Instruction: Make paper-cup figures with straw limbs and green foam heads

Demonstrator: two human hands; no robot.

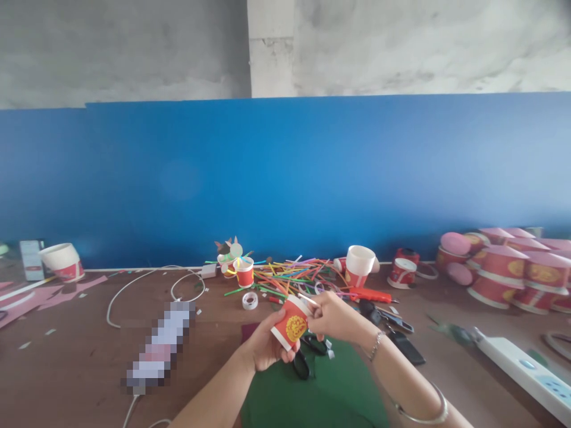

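A red paper cup (292, 324) with a yellow emblem and white rims is tilted in my left hand (266, 343), whose fingers wrap round it from the left and below. My right hand (328, 315) is closed at the cup's upper right side, pinching a thin white stick (308, 299) that lies across the cup's edge. Under both hands is a green sheet (312, 389), with black-handled scissors (301, 364) partly hidden by my left hand and the cup.
Colourful thin sticks (289, 273) lie behind my hands, beside a tape roll (250, 301). Stacked red cups (502, 270) with pink tops stand at right, near a power strip (526, 368). A blurred phone (160, 345) with a white cable lies left.
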